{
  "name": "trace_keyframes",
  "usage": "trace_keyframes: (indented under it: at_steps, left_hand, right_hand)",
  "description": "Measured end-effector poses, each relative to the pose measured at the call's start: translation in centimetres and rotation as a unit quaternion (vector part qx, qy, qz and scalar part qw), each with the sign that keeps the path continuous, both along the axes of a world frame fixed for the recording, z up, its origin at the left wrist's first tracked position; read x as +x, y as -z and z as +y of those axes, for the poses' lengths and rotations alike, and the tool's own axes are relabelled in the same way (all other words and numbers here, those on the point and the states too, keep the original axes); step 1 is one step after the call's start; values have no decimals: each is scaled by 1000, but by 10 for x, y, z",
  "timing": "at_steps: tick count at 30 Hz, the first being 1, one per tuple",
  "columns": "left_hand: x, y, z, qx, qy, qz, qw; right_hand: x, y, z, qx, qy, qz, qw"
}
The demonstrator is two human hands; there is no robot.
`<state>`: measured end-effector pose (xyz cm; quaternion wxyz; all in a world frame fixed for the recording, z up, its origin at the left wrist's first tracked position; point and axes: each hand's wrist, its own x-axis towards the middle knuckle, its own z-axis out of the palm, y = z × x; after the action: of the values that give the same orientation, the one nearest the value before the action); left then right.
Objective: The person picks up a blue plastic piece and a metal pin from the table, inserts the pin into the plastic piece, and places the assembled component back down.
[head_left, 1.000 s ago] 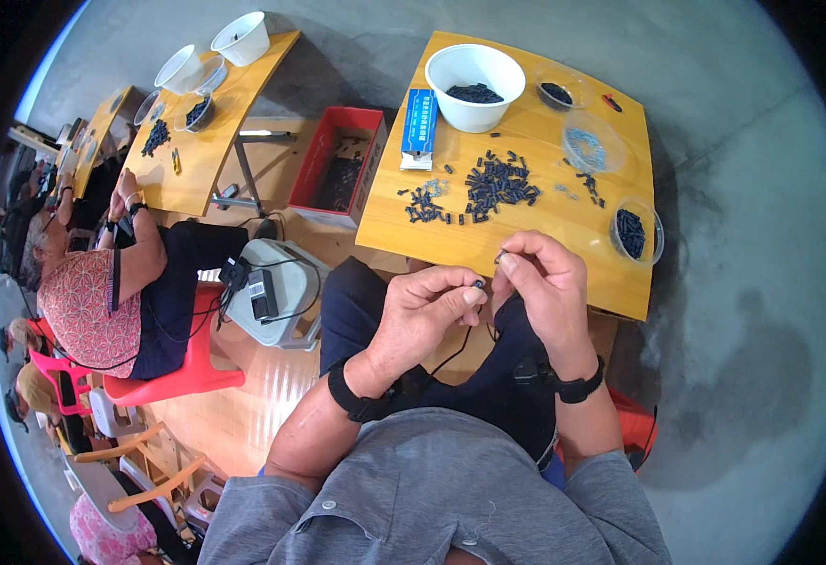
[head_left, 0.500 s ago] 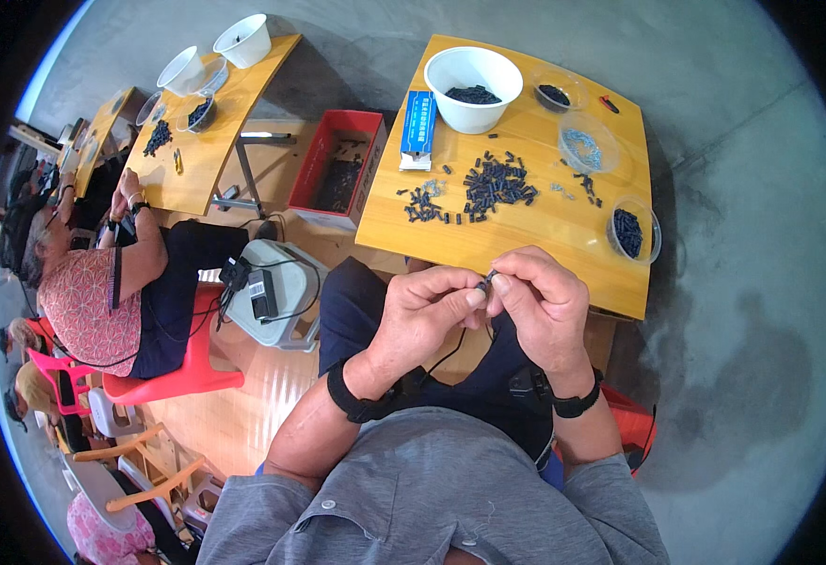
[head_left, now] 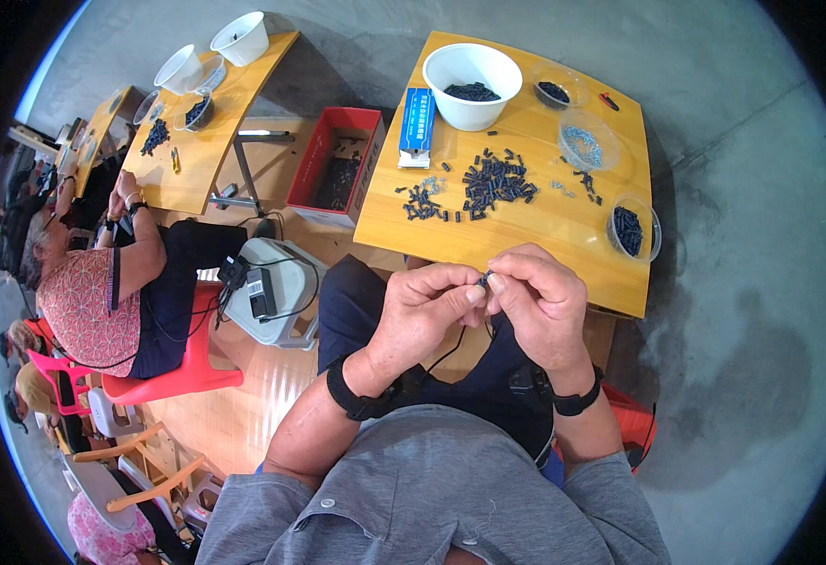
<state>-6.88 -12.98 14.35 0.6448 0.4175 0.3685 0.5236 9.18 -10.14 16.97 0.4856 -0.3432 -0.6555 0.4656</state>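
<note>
Above my lap, just off the table's near edge, my two hands meet fingertip to fingertip. My left hand pinches a small black cylindrical part between thumb and forefinger. From the other side, my right hand grips the same part, and the fingers mostly cover it. Beyond them on the wooden table lies a heap of short black cylinders. To its left is a smaller group of black pieces mixed with tiny silvery bits.
At the table's back stand a white bowl and a blue box. Clear tubs of black parts and silvery bits line the right. A red box is on the floor. At left, a seated person works beside a grey stool.
My hands stay joined at nearly the same spot. The fingertips have shifted slightly around the black part, and less of it shows. The view has tilted a little.
</note>
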Motion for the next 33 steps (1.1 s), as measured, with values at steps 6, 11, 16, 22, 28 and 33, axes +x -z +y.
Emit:
trace_keyframes:
  at_steps: [6, 11, 16, 22, 28, 33]
  left_hand:
    - [1, -2, 3, 6, -8, 22, 1000]
    - [1, -3, 5, -6, -10, 34, 999]
    - [2, -4, 7, -6, -10, 35, 999]
    - [4, -7, 5, -46, 8, -1, 999]
    - [8, -4, 4, -65, 23, -3, 998]
    - [10, -11, 7, -40, 29, -20, 999]
  right_hand:
    - [-1, 2, 4, 16, 8, -29, 999]
    - [-2, 2, 7, 92, 23, -81, 992]
    - [-5, 8, 6, 152, 61, -93, 982]
    - [-3, 9, -1, 192, 67, -109, 973]
    - [5, 13, 1, 209, 47, -117, 970]
    - [11, 10, 3, 87, 15, -15, 996]
